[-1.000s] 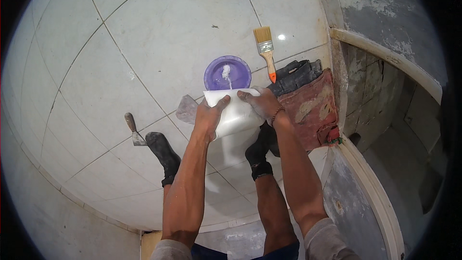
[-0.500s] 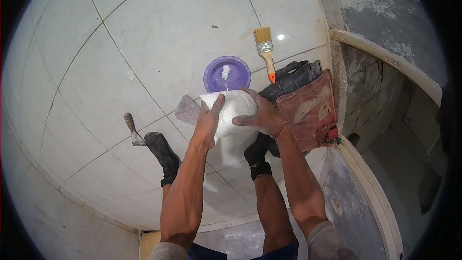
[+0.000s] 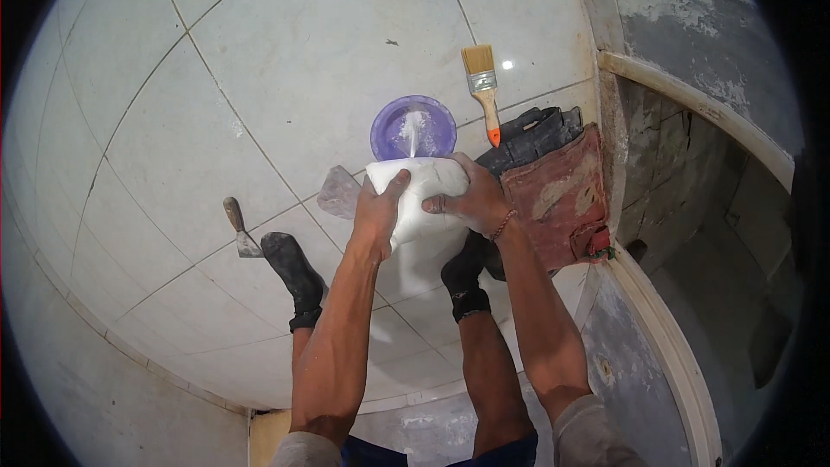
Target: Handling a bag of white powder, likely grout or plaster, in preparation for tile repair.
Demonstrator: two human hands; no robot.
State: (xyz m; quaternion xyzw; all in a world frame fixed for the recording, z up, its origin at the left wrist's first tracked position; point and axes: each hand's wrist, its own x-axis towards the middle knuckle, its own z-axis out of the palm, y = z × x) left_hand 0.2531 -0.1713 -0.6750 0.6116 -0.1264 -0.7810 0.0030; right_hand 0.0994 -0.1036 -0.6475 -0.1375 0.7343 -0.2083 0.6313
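Between my two hands is a plump white bag of powder (image 3: 424, 186), tipped with its far end over a purple bowl (image 3: 378, 140). My left hand (image 3: 379, 212) grips its left side, thumb on top. My right hand (image 3: 477, 196) wraps round its right side, thumb pressed on the upper face. A thin stream of white powder (image 3: 413, 128) runs from the bag's far edge into the bowl and lies in a small heap there. The bag's opening is hidden from me.
A wide paintbrush (image 3: 482, 95) lies right of the bowl, by dark folded cloth (image 3: 532, 143) and a stained red cloth (image 3: 553, 199). A crumpled clear plastic bag (image 3: 339, 193) is left of my hands. Further left, a putty knife (image 3: 239, 227) rests near my foot. A doorway frame (image 3: 666, 337) stands at right.
More white powder is in the bowl, and a stream now falls from the bag. My hands keep their grip, with the bag tilted slightly more over the bowl.
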